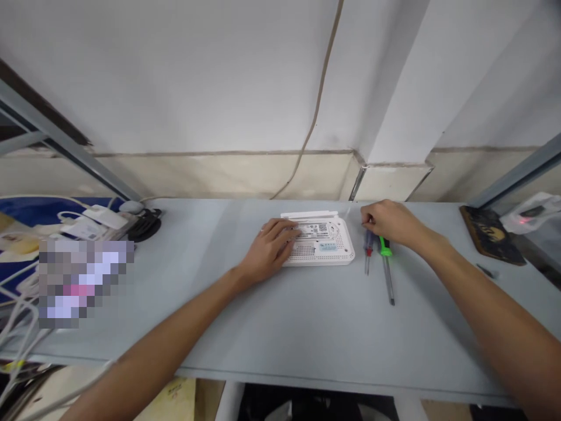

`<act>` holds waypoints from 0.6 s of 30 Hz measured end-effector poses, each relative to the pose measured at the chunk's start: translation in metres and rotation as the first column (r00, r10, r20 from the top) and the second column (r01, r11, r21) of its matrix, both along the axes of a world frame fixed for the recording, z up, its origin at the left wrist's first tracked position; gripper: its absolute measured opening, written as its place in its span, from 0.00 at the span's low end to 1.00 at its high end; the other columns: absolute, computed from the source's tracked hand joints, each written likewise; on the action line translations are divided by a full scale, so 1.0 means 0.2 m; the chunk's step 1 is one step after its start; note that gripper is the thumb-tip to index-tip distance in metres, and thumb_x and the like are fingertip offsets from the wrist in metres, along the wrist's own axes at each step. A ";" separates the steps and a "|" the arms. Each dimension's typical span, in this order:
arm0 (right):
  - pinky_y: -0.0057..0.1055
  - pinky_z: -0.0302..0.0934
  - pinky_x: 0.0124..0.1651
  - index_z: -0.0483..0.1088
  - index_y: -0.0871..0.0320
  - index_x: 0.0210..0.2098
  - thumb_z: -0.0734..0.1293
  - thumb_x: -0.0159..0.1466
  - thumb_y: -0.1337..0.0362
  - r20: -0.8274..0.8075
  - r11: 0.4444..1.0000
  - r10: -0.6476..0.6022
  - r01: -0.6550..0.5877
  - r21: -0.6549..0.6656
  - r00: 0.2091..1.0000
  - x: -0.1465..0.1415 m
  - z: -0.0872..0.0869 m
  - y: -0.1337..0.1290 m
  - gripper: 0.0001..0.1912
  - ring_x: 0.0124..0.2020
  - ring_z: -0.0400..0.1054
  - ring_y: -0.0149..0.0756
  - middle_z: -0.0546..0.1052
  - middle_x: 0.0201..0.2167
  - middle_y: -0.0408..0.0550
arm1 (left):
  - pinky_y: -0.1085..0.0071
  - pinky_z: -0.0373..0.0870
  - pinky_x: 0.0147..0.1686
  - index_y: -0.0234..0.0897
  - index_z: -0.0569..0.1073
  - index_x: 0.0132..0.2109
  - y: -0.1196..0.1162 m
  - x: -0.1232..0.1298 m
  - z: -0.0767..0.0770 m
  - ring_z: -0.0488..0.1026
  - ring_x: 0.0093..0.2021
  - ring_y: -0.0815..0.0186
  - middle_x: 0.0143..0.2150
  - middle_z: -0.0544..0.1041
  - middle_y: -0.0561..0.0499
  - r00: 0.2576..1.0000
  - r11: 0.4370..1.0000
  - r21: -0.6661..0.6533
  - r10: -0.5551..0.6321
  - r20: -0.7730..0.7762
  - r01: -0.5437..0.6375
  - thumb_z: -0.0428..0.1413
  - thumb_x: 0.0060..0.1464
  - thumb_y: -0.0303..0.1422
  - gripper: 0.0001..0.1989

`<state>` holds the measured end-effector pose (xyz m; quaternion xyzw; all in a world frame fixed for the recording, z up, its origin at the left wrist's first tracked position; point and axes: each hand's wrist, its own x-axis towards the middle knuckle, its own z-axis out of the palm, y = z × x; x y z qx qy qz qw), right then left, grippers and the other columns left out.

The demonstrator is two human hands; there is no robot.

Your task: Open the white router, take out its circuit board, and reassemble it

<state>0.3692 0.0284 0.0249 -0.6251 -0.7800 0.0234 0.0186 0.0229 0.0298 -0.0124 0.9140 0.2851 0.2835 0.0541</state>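
Note:
A white router lies on the grey table with its labelled, vented underside up and a white antenna along its back edge. My left hand rests on the router's left part, fingers spread. To the right of the router, my right hand is closed in a pinch above the tool handles; whatever its fingertips hold is too small to make out. Below it lie a small screwdriver with a red collar and a larger green and black screwdriver, tips toward me.
White adapters and cables crowd the table's left end, near a black round object. A dark decorated board and a small dark item lie at the right. Metal posts flank the table.

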 end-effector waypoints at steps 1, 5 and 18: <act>0.31 0.49 0.31 0.68 0.55 0.28 0.64 0.60 0.74 0.006 1.000 -0.004 0.004 0.020 1.000 0.00 0.00 0.00 0.08 0.30 0.67 0.35 0.77 0.28 0.43 | 0.47 0.72 0.61 0.40 0.73 0.60 0.00 0.00 0.00 0.68 0.63 0.53 0.61 0.76 0.41 1.000 1.000 -0.003 0.006 -0.002 -0.006 0.49 0.71 0.29 0.16; 0.31 0.51 0.31 0.70 0.54 0.27 0.65 0.59 0.72 0.002 0.997 -0.005 0.004 0.083 1.000 0.03 0.02 0.00 0.07 0.30 0.68 0.35 0.77 0.28 0.42 | 0.47 0.72 0.61 0.40 0.73 0.60 -0.01 0.00 0.01 0.69 0.63 0.53 0.62 0.75 0.41 1.000 1.000 0.004 -0.012 -0.009 0.012 0.49 0.71 0.29 0.16; 0.33 0.57 0.34 0.77 0.56 0.36 0.63 0.67 0.64 -0.095 0.995 0.054 -0.045 0.088 0.994 0.05 0.03 0.00 0.10 0.32 0.72 0.38 0.81 0.32 0.48 | 0.44 0.69 0.64 0.41 0.72 0.61 -0.01 0.01 0.00 0.64 0.65 0.51 0.63 0.73 0.41 1.000 1.000 0.012 0.013 0.007 -0.013 0.49 0.70 0.29 0.17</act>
